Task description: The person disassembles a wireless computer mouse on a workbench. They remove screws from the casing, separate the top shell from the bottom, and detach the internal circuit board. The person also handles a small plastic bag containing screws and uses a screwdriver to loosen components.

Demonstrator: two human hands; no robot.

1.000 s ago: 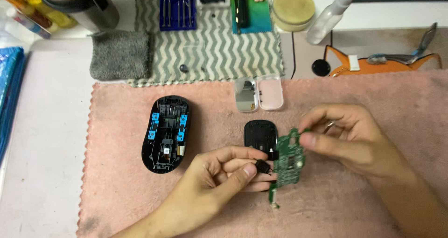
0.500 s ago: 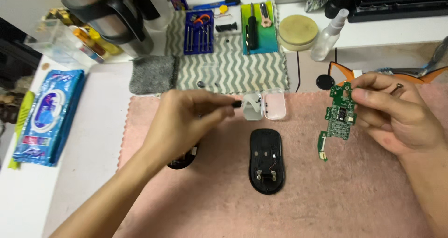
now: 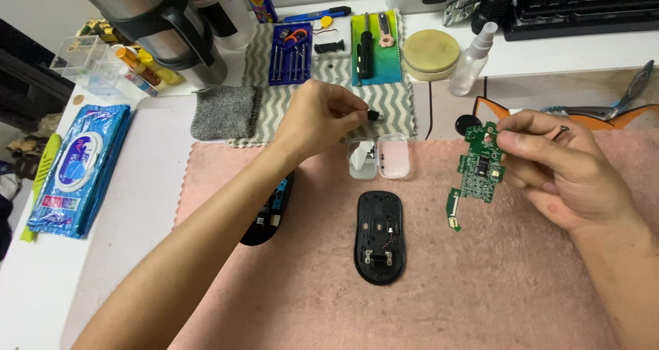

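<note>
Circuit board [image 3: 478, 168], green, flat and irregular in outline with a narrow tab hanging at its lower end, now hangs upright in your right hand [image 3: 559, 171], lifted off to the right above the pink mat [image 3: 508, 281]; a second ago it was low over the centre, with both hands on it. Your right grip is clamped on its upper edge. Your left hand [image 3: 317, 120] has let go of the board and reached up over the zigzag cloth [image 3: 395, 103], its grip pinched together on a small black part [image 3: 374, 115]. So the board is free of the black mouse shell [image 3: 379, 236], a glossy oval that lies open and hollow on the mat, just below the small clear plastic case [image 3: 379, 159]. Another black shell piece [image 3: 268, 216] lies partly hidden under your left forearm. The mat looks soft and fuzzy on the white desk [image 3: 130, 206].
</note>
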